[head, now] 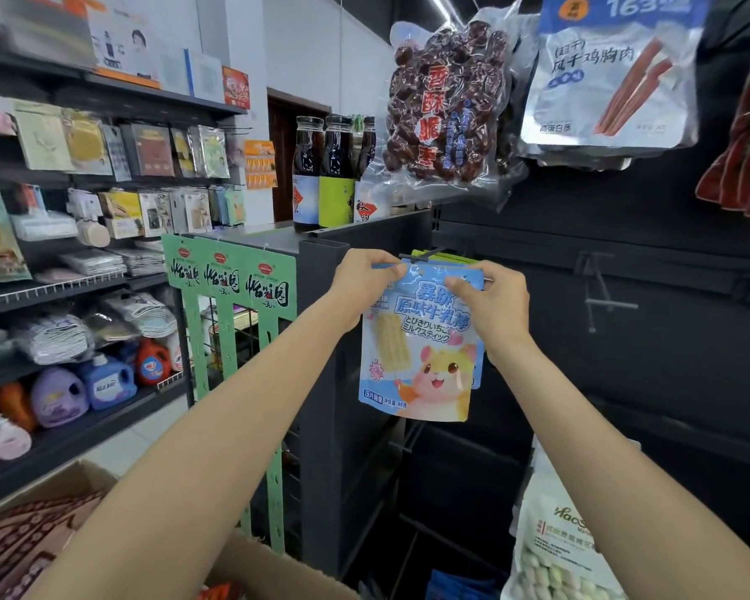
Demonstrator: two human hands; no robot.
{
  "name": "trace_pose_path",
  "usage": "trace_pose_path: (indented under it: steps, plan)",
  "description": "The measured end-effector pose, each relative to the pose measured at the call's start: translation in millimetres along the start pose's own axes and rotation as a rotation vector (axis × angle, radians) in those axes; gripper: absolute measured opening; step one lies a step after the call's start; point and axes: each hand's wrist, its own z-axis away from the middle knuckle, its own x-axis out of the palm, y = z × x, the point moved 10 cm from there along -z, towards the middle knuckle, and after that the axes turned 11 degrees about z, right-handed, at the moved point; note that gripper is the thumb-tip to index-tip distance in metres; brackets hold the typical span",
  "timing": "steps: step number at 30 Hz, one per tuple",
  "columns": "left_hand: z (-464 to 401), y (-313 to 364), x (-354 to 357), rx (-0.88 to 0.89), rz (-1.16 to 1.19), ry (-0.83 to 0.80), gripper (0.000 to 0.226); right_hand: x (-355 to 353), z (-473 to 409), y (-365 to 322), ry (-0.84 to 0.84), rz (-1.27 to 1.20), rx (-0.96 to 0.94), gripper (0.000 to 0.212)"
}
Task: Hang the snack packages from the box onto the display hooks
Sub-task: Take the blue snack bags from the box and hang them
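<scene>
A light-blue snack package point(421, 352) with a cartoon hamster hangs in front of the dark display panel. My left hand point(362, 281) pinches its top left corner. My right hand point(492, 303) pinches its top right edge. The package's top sits at the tip of a black display hook point(421, 255), where green and blue packages point(447, 258) hang behind it. The cardboard box point(278, 573) lies open at the bottom left, with patterned packages inside; my forearms hide part of it.
An empty hook point(607, 303) juts from the panel to the right. Bags of dates point(444, 106) and chicken strips point(611, 80) hang above. A white snack bag point(555, 539) hangs low right. Green hanging strips point(230, 279) and stocked shelves stand left.
</scene>
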Motion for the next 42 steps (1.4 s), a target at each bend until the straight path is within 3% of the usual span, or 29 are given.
trace_pose_path:
  steps: [13, 25, 30, 34, 38, 40, 42]
  plan:
    - [0, -5, -4, -0.099, 0.003, 0.068, 0.021, 8, 7, -6, -0.007, -0.005, 0.004, 0.012]
    - [-3, -7, 1, -0.022, 0.001, 0.032, 0.016, 7, 2, 5, 0.009, 0.028, 0.031, 0.015]
    - [-13, -13, 12, 0.007, -0.056, 0.002, 0.016, 6, -4, 13, 0.029, 0.096, 0.021, 0.006]
    - [-30, -10, 17, 0.047, -0.086, 0.01, 0.019, 15, -7, -1, -0.036, 0.205, -0.168, 0.024]
    - [-45, -9, 29, 0.091, -0.144, -0.024, 0.014, 31, -11, 8, -0.098, 0.371, -0.241, 0.015]
    - [-50, -9, 36, 0.124, -0.165, -0.025, 0.012, 39, -11, 19, -0.122, 0.417, -0.223, 0.031]
    - [-52, -18, 48, 0.133, -0.232, -0.077, 0.029, 44, -9, 28, -0.141, 0.471, -0.202, 0.052]
